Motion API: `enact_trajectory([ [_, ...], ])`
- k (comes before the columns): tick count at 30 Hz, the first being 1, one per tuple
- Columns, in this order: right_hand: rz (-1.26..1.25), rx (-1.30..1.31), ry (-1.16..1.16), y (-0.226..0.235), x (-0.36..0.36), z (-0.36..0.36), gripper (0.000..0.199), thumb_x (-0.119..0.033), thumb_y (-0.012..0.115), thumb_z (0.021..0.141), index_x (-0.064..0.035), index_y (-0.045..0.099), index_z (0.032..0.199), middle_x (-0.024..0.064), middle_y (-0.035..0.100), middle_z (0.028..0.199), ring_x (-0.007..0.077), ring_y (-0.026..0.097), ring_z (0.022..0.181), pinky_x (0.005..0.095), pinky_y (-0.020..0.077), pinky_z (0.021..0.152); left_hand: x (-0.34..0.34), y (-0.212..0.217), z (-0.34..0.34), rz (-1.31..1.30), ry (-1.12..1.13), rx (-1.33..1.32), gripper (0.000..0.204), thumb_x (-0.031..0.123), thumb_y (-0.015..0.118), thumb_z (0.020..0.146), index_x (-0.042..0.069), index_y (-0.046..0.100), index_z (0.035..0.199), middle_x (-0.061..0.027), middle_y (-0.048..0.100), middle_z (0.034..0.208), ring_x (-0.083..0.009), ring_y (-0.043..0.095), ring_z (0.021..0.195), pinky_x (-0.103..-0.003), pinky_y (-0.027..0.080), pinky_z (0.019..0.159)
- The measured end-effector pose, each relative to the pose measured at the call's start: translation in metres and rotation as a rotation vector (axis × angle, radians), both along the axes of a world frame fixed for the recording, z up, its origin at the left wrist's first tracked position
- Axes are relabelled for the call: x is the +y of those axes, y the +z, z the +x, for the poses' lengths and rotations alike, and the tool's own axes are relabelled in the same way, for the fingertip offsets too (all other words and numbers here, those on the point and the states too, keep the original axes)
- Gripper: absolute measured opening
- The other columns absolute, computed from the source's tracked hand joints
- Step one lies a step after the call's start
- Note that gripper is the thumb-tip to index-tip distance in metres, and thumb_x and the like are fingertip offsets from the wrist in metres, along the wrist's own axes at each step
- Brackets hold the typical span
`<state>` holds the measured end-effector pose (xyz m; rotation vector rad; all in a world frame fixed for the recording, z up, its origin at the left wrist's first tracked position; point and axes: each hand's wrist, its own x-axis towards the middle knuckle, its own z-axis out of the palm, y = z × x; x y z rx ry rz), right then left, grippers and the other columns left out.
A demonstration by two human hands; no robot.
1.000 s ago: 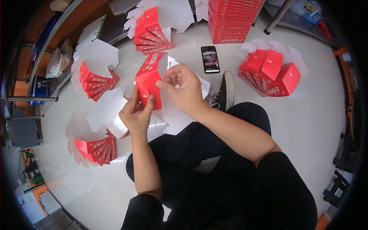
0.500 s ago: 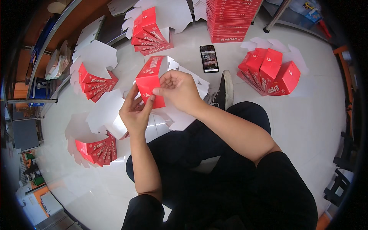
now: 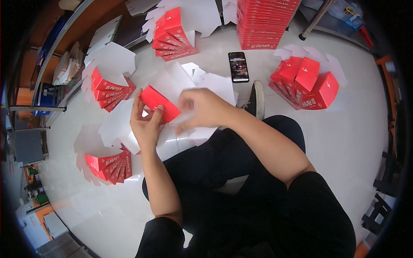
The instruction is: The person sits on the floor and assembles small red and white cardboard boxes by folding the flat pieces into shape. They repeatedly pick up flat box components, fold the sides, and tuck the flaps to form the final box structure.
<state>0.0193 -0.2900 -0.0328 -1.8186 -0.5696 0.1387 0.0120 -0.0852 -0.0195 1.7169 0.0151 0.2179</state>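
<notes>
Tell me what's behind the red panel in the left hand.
White cardboard shows past the edges of the red panel; I cannot tell whether the two are joined. Whatever lies directly behind the panel and behind the left hand is covered.

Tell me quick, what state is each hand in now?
Left hand: holding the red carton.
Right hand: blurred; can't tell whether open or closed.

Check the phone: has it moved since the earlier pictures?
No. Judged against the red stack, the phone keeps its place, nearer the person and slightly left; both shift alike in view.
</notes>
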Motion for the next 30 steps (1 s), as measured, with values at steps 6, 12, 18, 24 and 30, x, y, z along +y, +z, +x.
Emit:
enact_trajectory([
  [6,-0.122,0.095,-0.055,-0.010,0.009,-0.002,0.027,-0.021,0.081,0.079,0.0022,0.068,0.080,0.0155,0.068,0.072,0.0298,0.067,0.068,0.0379,0.0534,0.069,-0.002,0.002,0.001,-0.092,-0.016,0.032,0.070,-0.008,0.066,0.087,0.002,0.039,0.151,-0.0174,0.060,0.130,-0.0168,0.070,0.084,-0.024,0.057,0.058],
  [12,-0.209,0.108,-0.231,-0.010,0.015,-0.005,0.030,-0.023,0.076,0.082,0.0049,0.066,0.076,0.0229,0.067,0.074,0.0386,0.066,0.070,0.0450,0.0529,0.069,-0.005,0.001,-0.004,0.182,-0.009,-0.060,0.068,-0.007,0.069,0.081,0.005,0.050,0.145,-0.0118,0.067,0.117,-0.0107,0.068,0.080,-0.022,0.053,0.057],
  [18,-0.418,-0.059,-0.238,-0.019,0.024,-0.017,0.031,-0.029,0.075,0.084,0.0020,0.069,0.082,0.0232,0.069,0.083,0.0399,0.068,0.082,0.0483,0.0542,0.076,-0.015,0.005,-0.008,0.560,-0.147,-0.063,0.066,-0.007,0.070,0.075,0.007,0.059,0.138,-0.0122,0.069,0.108,-0.0089,0.067,0.079,-0.023,0.055,0.061],
  [24,-0.303,0.035,-0.276,-0.002,0.015,-0.010,0.029,-0.019,0.079,0.079,0.0027,0.067,0.095,0.0182,0.067,0.080,0.0368,0.067,0.079,0.0443,0.0537,0.073,-0.014,-0.004,-0.008,0.510,-0.139,-0.178,0.071,-0.005,0.073,0.076,0.008,0.054,0.143,-0.0036,0.068,0.079,-0.0065,0.060,0.064,-0.023,0.052,0.062],
  [30,0.162,0.031,-0.252,-0.010,0.018,-0.004,0.056,-0.017,0.082,0.079,0.0049,0.059,0.126,0.0152,0.061,0.106,0.0257,0.065,0.086,0.0363,0.0534,0.079,-0.021,-0.010,-0.006,0.324,0.012,-0.232,0.067,-0.008,0.074,0.081,0.007,0.053,0.143,-0.0188,0.057,0.137,-0.0259,0.068,0.109,-0.031,0.063,0.080],
])
